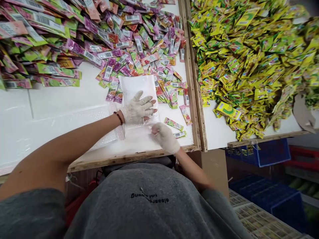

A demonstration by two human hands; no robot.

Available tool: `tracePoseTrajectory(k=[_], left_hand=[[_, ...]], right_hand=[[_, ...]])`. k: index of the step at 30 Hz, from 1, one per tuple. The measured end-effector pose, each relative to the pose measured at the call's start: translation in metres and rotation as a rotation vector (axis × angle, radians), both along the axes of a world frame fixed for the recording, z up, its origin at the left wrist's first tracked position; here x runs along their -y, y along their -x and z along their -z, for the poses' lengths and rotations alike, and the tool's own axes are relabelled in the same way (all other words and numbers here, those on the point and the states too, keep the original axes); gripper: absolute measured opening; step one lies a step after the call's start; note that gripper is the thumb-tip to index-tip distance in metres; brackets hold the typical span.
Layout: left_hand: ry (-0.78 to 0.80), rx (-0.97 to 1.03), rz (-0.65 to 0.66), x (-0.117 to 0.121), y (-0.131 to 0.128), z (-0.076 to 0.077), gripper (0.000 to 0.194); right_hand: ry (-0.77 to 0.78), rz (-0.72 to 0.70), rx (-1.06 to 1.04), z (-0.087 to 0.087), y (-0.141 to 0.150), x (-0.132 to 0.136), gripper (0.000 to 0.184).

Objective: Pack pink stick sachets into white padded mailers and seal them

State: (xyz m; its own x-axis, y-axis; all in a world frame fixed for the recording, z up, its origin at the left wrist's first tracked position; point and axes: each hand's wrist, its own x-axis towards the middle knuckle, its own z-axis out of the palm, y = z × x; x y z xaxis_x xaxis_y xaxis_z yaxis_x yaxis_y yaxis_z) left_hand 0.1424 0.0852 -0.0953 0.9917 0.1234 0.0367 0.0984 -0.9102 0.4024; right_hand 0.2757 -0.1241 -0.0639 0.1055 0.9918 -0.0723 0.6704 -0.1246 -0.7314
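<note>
My left hand (138,109), in a white knit glove, lies flat with fingers spread on a clear plastic bag (136,88) on the white table (59,106). At the bag's near edge my right hand (164,136), also gloved, has its fingers curled in a pinch on the plastic. Pink and green sachets (139,49) lie heaped just beyond the bag. A few loose sachets (173,124) rest right of my right hand.
A wooden rail (193,83) divides this table from a second one piled with yellow-green sachets (249,59). A stack of clear bags (74,122) lies under my left forearm. Blue crates (271,192) stand on the floor at the right.
</note>
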Motion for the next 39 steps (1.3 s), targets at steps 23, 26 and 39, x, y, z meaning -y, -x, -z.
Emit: tracePoseTrajectory(k=[23, 26, 39], left_hand=[[0.059, -0.118, -0.328, 0.061, 0.106, -0.031, 0.026], [0.259, -0.123, -0.466, 0.048, 0.113, -0.032, 0.023], [0.522, -0.116, -1.057, 0.01, 0.073, -0.026, 0.017]], right_hand=[[-0.159, -0.328, 0.107, 0.04, -0.06, -0.019, 0.028], [0.007, -0.125, -0.057, 0.031, -0.062, -0.029, 0.032], [0.323, 0.309, 0.004, 0.013, -0.049, -0.097, 0.014]])
